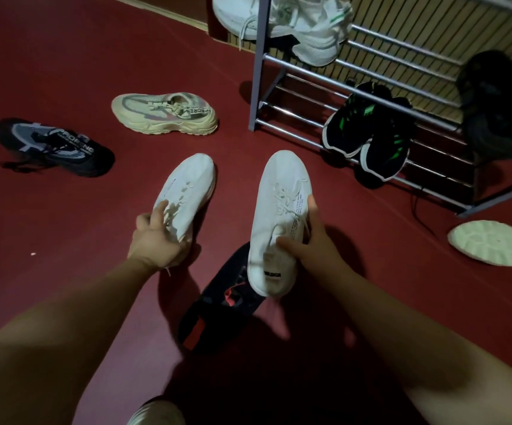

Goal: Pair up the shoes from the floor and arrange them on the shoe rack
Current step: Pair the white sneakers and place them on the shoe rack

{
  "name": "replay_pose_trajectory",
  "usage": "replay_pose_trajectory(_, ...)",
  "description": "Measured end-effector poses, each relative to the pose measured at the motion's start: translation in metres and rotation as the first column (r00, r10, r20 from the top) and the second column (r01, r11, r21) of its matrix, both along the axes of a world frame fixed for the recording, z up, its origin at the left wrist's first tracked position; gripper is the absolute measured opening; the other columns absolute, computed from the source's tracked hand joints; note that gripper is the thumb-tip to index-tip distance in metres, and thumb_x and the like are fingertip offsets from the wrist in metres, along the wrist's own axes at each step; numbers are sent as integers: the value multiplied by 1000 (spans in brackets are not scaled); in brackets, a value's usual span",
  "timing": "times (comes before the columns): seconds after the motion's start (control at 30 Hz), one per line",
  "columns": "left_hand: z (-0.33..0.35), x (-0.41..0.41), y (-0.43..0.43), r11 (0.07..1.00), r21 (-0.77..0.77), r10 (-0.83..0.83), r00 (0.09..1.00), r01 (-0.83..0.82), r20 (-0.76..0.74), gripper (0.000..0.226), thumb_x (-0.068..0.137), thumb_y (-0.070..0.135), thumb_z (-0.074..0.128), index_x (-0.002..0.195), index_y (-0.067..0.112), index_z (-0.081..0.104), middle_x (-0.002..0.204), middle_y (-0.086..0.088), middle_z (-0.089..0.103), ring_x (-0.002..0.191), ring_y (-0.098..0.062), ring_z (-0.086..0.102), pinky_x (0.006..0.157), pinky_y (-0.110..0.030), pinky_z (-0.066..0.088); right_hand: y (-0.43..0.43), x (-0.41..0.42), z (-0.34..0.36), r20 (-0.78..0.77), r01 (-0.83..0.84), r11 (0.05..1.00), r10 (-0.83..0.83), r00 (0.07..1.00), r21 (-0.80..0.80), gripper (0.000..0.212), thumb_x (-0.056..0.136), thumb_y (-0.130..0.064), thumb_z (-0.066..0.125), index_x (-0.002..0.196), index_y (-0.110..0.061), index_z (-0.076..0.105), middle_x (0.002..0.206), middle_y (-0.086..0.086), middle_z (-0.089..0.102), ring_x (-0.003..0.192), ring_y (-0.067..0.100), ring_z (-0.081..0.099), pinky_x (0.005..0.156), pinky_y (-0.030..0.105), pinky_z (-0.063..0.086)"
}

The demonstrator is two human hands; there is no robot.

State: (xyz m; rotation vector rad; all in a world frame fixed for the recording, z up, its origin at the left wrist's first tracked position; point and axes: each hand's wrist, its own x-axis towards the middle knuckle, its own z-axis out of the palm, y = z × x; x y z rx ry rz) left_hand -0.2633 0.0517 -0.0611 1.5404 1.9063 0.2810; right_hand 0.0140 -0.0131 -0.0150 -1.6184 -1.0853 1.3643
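Left white sneaker (189,184) in curled grip of left hand (153,237); right white sneaker (279,210) likewise in right hand (308,240)

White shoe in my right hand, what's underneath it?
A black shoe with red markings lies on the floor below the heel of the white shoe. Its far end is covered, so that part cannot be seen.

The left white knit sneaker (187,185) and the right white knit sneaker (279,194) are matt cloth. The grey shoe rack (310,73) has bars of shiny polished metal. The dark red floor (64,72) is smooth, faintly glossy.
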Motion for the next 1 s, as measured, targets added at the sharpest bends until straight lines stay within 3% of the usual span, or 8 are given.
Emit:
replay_pose_trajectory(0.17, 14, 17, 13, 995, 56, 70, 981, -81, 179, 93, 57, 49, 64, 141, 28, 30, 136, -10, 37, 120, -30, 46, 103, -41, 40, -1, 6, 5, -17, 65, 998, -64, 998, 19, 100, 83, -6, 69, 149, -37, 1, 147, -8, 38, 129, 5, 43, 107, 29, 40)
replay_pose_trajectory(0.33, 32, 47, 16, 996, 90, -13, 938, -19, 347, 98, 46, 53, 65, 136, 26, 37, 133, 4, 47, 120, -18, 47, 99, -33, 41, 6, 10, 16, -26, 93, 993, -92, 995, 78, 100, 80, 3, 68, 151, -28, 4, 145, -10, 38, 127, 3, 44, 103, 24, 41)
replay_pose_trajectory(0.47, 46, 73, 11, 986, 147, -125, 925, 76, 359, 97, 50, 50, 63, 138, 23, 35, 120, 15, 42, 120, -12, 42, 96, -27, 35, 7, 19, 25, -73, 130, 986, -122, 990, 104, 97, 80, 10, 65, 151, -28, 10, 133, -20, 46, 121, -1, 48, 102, 26, 44)
replay_pose_trajectory(0.57, 54, 85, 9, 978, 181, -164, 917, 103, 364, 95, 51, 50, 63, 138, 22, 36, 118, 16, 43, 122, -14, 43, 97, -27, 34, 2, 30, 31, -138, 180, 976, -163, 977, 122, 99, 78, 11, 66, 151, -30, 13, 147, -6, 39, 131, 14, 44, 107, 38, 41)
replay_pose_trajectory(0.77, 83, 99, 8, 941, 294, -263, 913, 170, 312, 95, 49, 54, 57, 137, 23, 38, 132, 5, 49, 120, -14, 45, 98, -34, 40, 0, 63, 55, -134, 181, 967, -158, 978, 180, 103, 71, -4, 73, 151, -29, 15, 147, -5, 41, 130, 11, 46, 106, 36, 42)
replay_pose_trajectory(0.9, 111, 119, 2, 907, 388, -284, 919, 164, 275, 96, 49, 55, 55, 137, 20, 40, 129, 5, 47, 115, -9, 44, 93, -27, 35, 7, 99, 73, -200, 215, 954, -173, 964, 209, 95, 83, 5, 64, 150, -33, 9, 144, -8, 42, 111, -1, 55, 85, 20, 52)
replay_pose_trajectory(1.0, 133, 139, -3, 884, 439, -295, 920, 160, 259, 94, 50, 55, 56, 137, 22, 40, 129, 5, 48, 117, -11, 45, 93, -28, 36, 15, 128, 86, -228, 278, 929, -224, 948, 246, 96, 82, 5, 65, 151, -34, 11, 146, -5, 42, 119, 9, 54, 98, 34, 48)
